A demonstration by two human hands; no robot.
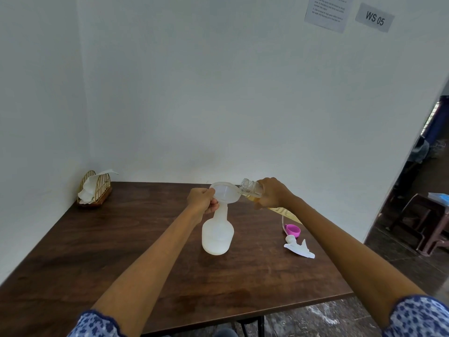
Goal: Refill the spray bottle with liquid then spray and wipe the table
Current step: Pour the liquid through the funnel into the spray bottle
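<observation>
Spray bottle (218, 235), translucent white, stands upright near the middle of the dark wooden counter (121, 251), its top off so that liquid can go in. A wide white funnel (224, 194) sits in its neck, there to catch the pour and guide it into the narrow opening. The left hand (202, 200) has its fingers curled around the funnel's near-left rim and stem, probably to keep funnel and bottle from tipping. The right hand (272, 193) grips a clear refill bottle (252, 189), tilted almost level with its open threaded mouth over the funnel's right edge; a little amber liquid lies along its lower side, so the pour looks to be in hand or nearly spent.

Set aside to the right, out of the way of the pouring, lie a pink cap (293, 229), likely the refill bottle's, and nearer, the white trigger sprayer head (298, 246) with its dip tube, waiting to be screwed back on. At the far left corner a wire holder of paper napkins (93, 189) stands ready for wiping.

On the wall, a grey sign (374, 18) reads "WS 05". The printed sheet (326, 10) beside it is too small to read, and the yellowish label under the right wrist shows only part of some letters.
</observation>
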